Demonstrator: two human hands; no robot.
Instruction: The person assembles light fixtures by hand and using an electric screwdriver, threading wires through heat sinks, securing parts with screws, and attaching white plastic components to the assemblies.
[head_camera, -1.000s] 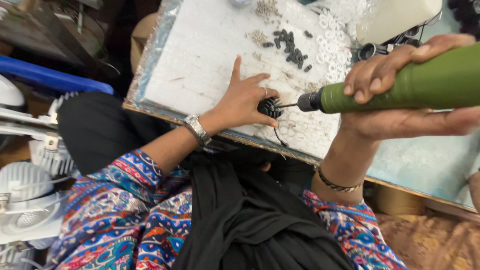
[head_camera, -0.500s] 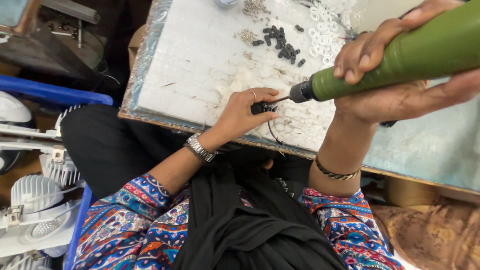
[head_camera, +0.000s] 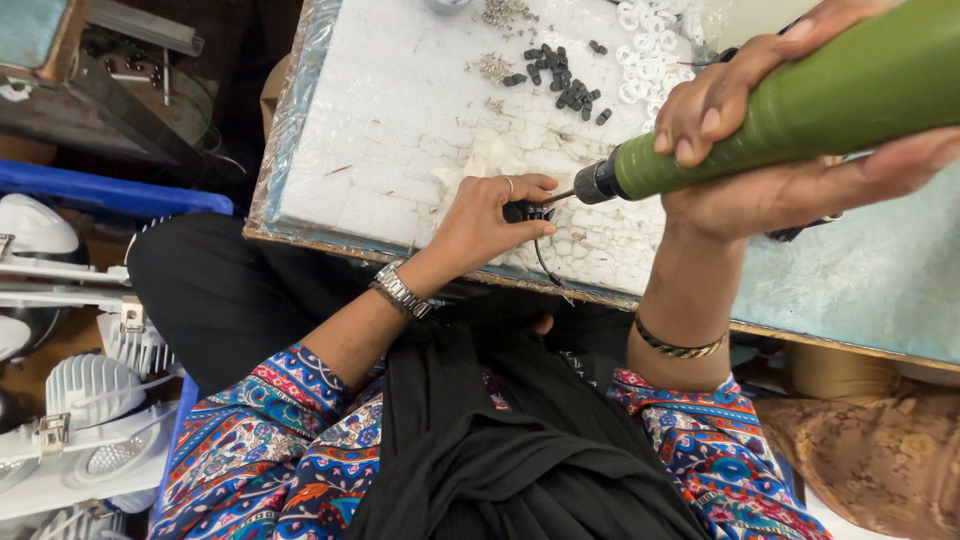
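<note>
The left hand is curled, its fingertips pinching a small black part with a thin black wire against the white foam board, near the board's front edge. The right hand is wrapped firmly around the green body of a powered screwdriver, thumb and fingers closed on it, with the dark tip angled down-left onto the black part. Small black pieces and white rings lie scattered farther back on the board

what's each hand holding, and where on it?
Right hand: green power screwdriver, gripped around the body, behind its black nose. Left hand: small black part, pinched at its sides against the white foam board, with the bit at it.
</note>
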